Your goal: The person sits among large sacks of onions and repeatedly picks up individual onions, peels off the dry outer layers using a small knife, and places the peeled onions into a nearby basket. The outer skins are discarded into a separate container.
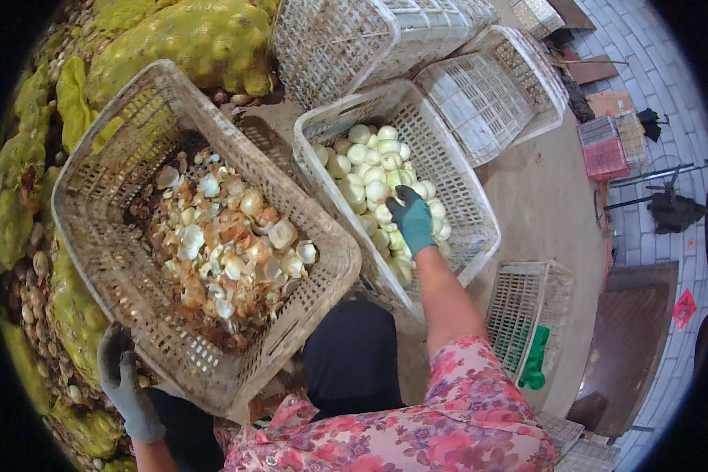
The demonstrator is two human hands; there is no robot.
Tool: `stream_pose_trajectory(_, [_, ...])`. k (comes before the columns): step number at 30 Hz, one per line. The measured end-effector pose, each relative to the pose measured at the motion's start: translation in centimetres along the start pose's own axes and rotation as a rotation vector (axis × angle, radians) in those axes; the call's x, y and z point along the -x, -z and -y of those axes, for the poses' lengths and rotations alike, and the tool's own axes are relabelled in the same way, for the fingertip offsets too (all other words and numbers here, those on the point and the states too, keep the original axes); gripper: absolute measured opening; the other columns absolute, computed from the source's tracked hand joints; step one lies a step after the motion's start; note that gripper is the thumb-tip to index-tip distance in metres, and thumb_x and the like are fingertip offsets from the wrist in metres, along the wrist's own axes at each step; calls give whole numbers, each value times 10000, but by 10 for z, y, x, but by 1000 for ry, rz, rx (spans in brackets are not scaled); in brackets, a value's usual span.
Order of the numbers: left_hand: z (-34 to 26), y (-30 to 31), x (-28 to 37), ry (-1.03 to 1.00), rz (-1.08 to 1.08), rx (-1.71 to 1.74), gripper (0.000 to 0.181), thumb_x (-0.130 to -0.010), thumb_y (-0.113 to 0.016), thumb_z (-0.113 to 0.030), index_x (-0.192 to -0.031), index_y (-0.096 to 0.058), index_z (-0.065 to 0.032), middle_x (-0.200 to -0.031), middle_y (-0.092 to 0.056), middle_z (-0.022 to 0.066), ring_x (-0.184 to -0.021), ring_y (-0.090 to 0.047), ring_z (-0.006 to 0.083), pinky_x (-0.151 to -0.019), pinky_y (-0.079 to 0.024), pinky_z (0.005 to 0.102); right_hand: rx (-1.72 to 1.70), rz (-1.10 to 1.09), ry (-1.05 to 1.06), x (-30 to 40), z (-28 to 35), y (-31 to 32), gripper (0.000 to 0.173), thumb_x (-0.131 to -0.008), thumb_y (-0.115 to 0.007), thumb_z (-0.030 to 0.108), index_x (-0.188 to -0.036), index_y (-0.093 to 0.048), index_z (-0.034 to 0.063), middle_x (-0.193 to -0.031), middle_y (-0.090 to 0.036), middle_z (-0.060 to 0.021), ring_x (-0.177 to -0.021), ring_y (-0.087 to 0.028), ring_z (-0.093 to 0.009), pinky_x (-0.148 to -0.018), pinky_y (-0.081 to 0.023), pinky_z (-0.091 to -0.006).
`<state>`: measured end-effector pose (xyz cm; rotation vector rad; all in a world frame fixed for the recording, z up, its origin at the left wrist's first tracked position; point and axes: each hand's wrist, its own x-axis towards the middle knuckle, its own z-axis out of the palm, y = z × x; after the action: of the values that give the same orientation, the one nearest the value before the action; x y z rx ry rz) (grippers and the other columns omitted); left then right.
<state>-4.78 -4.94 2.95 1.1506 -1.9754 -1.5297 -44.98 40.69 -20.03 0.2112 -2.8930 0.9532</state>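
Observation:
My right hand (414,219), in a green glove with dark fingers, reaches into a pale plastic crate (466,203) of peeled white onions (374,174). Its fingers rest over the onions; the palm side is hidden, so whether one is gripped cannot be told. My left hand (127,386), gloved in grey, is beside the lower left side of a dirty plastic crate (109,277). The fingers and thumb are apart with nothing visible between them. Inside that crate lie loose onion skins and peeled-off layers (224,248), brown and white, with some rounded onion pieces among them.
Yellow mesh sacks of onions (183,47) lie at the left and upper left, with loose onions (41,265) among them. More plastic crates (336,53) stand beyond the onion crate. A slatted crate (516,312) with green material (534,360) sits at right. My dark-clothed knee (351,354) is between the crates.

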Motion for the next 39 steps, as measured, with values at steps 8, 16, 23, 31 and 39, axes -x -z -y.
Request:
stream_pose_trajectory(8, [12,-13,-14,73,26,-101,388,-946,-554,-76,-1320,-545,27,-1264,-624,132,-1159,-590,221,-1016,-453,352,77,157,-301,-11,14,-43,271,-823,-677,227,-954,-615,-2,-867,-667,-242,-782,-630,-396,-688,-497,-450])
stream_pose_trajectory(16, [13,18,-12,65,-74,-128,343,-951,-561,-98,-1275,-583,13,-1211,-633,111,-1117,-593,206,-972,-470,333,-914,100,-561,-29,47,30,186,-774,-707,31,-951,-658,7,-636,-602,-72,-431,-515,-165,-410,-406,-306])
stream_pose_trajectory(23, [31,115,-2,24,-249,-87,364,-1010,-491,-155,-1332,-532,11,-1352,-541,114,-1179,-563,209,-1016,-454,364,-545,116,-475,-25,59,56,139,-863,-646,100,-979,-664,25,-722,-664,-100,-472,-579,-180,-422,-440,-307])
stream_pose_trajectory(31, [103,179,-20,179,-346,-112,348,-1004,-535,-142,-1334,-543,-31,-1287,-590,104,-1163,-579,217,-988,-459,355,-102,193,-234,-10,-21,-21,289,-882,-651,254,-1083,-674,48,-776,-693,-149,-585,-652,-243,-588,-526,-399])
stream_pose_trajectory(39, [121,179,-47,187,-212,-273,372,-975,-583,-166,-1318,-558,-27,-1245,-613,104,-1120,-609,221,-908,-490,344,-281,208,-523,-8,-24,-53,172,-871,-658,186,-972,-654,47,-734,-644,-75,-487,-573,-168,-439,-469,-333])
